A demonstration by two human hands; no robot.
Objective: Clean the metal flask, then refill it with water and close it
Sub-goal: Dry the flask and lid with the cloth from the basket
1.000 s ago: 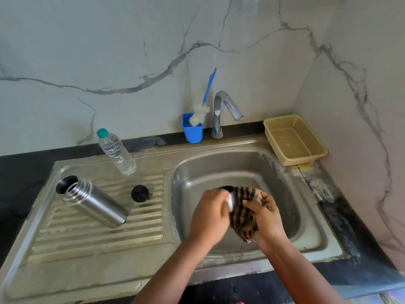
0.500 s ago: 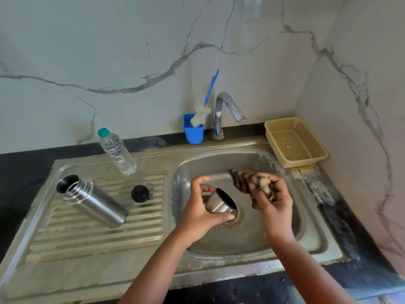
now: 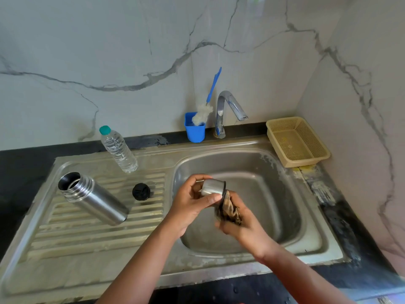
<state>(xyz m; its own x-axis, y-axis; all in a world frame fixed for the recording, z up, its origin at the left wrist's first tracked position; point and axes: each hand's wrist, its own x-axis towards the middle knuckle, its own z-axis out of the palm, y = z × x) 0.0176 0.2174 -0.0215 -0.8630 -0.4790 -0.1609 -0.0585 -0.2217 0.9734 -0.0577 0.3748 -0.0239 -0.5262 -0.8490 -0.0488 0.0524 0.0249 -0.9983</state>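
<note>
The metal flask (image 3: 94, 198) stands open-mouthed on the ribbed drainboard, left of the basin. Its black stopper (image 3: 141, 191) lies on the ribs just to its right. Over the basin, my left hand (image 3: 190, 205) grips the small steel cap cup (image 3: 213, 188), its mouth turned to the right. My right hand (image 3: 243, 224) holds a brown striped cloth (image 3: 229, 210) bunched against the cup's mouth. A clear plastic water bottle (image 3: 119, 150) with a teal cap stands behind the flask.
The steel sink basin (image 3: 274, 194) has a chrome tap (image 3: 228, 110) behind it. A blue holder (image 3: 195, 130) with a bottle brush (image 3: 208, 102) stands left of the tap. A beige mesh basket (image 3: 298, 141) sits at the back right corner. Marble walls close the back and right.
My left hand has turned the cup so its mouth faces right. My right hand has brought the cloth down from above and pressed it into the cup's mouth.
</note>
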